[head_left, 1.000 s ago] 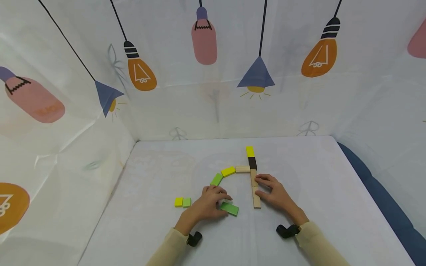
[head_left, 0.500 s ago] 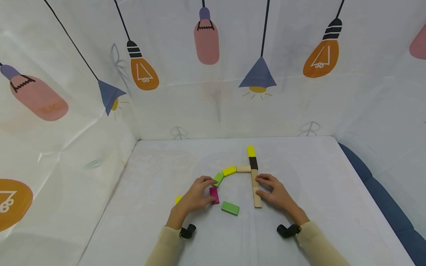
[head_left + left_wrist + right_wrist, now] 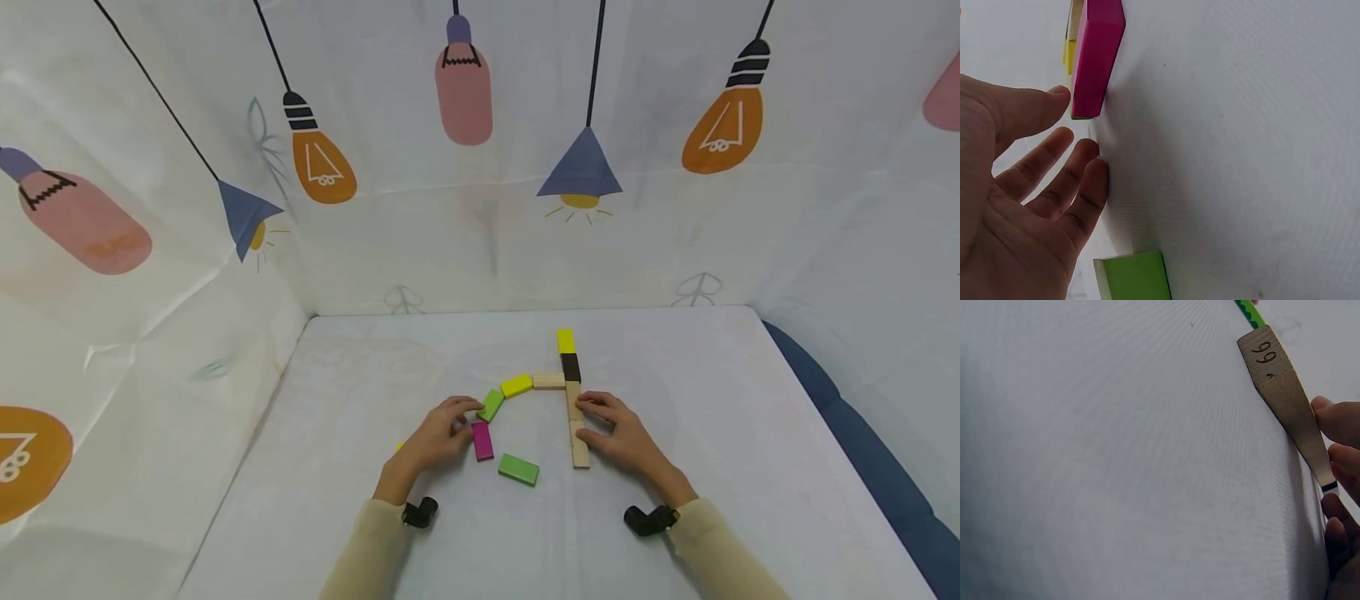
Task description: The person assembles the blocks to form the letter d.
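A magenta block (image 3: 483,442) lies at the lower end of a curve with a green block (image 3: 491,405), a yellow block (image 3: 517,386) and a pale wooden block (image 3: 549,381). Just left of the magenta block is my left hand (image 3: 442,429), fingers apart, its thumb tip close to the block's side in the left wrist view and its index fingertip by the green one. My right hand (image 3: 626,435) rests thumb and fingertips along the right side of two pale wooden blocks (image 3: 579,448) in a straight line, loosely bent. Digits are engraved on one wooden end (image 3: 1265,353).
Above the wooden pair, a dark block (image 3: 571,367) and a yellow block (image 3: 566,341) continue the line. Another green block (image 3: 518,470) lies between the hands. A yellow block (image 3: 400,447) is mostly hidden behind the left hand. The white table (image 3: 712,400) meets a printed curtain.
My left hand has moved left and away from the magenta block, which it earlier covered and then held at the curve's lower end. My right hand has stayed put.
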Available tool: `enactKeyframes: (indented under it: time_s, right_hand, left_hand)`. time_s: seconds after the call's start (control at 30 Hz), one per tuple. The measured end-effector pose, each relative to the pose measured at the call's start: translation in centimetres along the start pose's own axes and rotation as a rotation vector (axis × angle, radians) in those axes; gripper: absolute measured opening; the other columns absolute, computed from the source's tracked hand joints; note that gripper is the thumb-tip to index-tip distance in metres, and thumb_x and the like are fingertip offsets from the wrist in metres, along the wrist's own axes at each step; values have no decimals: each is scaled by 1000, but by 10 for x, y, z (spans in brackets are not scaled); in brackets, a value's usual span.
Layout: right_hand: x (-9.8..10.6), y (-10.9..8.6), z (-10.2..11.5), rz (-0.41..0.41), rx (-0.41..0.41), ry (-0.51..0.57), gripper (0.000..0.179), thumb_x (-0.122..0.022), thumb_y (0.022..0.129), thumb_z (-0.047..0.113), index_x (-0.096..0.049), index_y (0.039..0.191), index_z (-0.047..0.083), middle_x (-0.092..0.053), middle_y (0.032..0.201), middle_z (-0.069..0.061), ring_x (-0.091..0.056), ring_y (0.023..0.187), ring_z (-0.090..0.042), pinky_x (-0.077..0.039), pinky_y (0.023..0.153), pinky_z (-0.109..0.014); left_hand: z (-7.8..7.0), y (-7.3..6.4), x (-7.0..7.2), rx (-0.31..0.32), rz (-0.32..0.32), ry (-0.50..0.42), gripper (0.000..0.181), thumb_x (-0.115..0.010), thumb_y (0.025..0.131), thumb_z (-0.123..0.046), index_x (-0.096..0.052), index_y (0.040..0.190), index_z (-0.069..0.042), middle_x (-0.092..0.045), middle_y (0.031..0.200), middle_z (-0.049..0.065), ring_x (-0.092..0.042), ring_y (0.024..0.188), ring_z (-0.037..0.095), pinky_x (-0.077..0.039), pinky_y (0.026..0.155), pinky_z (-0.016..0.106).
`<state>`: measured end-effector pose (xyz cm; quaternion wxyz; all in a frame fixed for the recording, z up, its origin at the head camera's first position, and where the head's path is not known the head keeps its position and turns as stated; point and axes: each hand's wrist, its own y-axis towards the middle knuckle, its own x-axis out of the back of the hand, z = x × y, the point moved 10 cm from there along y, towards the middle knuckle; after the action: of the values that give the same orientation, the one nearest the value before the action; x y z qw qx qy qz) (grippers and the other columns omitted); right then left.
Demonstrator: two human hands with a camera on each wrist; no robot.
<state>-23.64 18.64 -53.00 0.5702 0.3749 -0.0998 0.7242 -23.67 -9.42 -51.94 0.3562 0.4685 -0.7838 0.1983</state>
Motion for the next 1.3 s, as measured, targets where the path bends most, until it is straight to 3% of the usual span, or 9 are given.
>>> enactKeyframes:
  time_s: [0.3,0.53,0.7,0.93,1.13,1.3]
  right_hand:
    - [1,1,-1,-11,13,8,47,-83,87,15,-70,130,2,-63,136,-11,-57,130,-36,-37,109,-13]
    - [1,1,-1,0,7,7,48,-83,87,17,-70,130,2,-62,136,-11,-57,131,-37,-43,109,-22]
    - [-1,1,-3,7,3,9,48,-83,87,17,-70,131,2,-62,137,-11,-57,131,-36,-42,109,-19]
    - [-1,1,-3,17,-8,3,48,-83,87,18,-70,131,3,-62,137,-11,-56,131,-36,-48,108,-46]
    - [-2,1,-5,29,-33,4,48,-82,88,18,-69,132,3,-61,138,-11,-55,133,-37,-45,107,-57]
    - [-2,1,-4,30,-34,8,48,-82,88,18,-69,132,2,-61,138,-12,-55,133,-38,-45,107,-60]
  left_hand:
    - [-7,2,-3,-30,15,13,29,-66,97,-2,-72,125,-6,-66,129,12,-64,101,21,-57,87,36]
    - [-12,-2,-8,-26,13,9,28,-68,97,-5,-71,125,-6,-64,126,12,-58,91,16,-53,78,27]
    - [-12,-6,-8,-4,-16,6,35,-72,95,-9,-67,130,-4,-64,123,10,-57,89,16,-52,76,26]
    - [-8,-12,-15,47,-2,-34,42,-78,91,-17,-65,131,-10,-63,114,2,-55,89,14,-49,74,23]
    - [-10,-10,-20,50,13,-49,36,-78,92,-15,-68,126,-12,-63,115,2,-54,89,13,-49,76,23]
    - [-14,-10,-22,50,16,-43,35,-77,93,-16,-68,126,-11,-62,118,4,-55,90,14,-50,77,23]
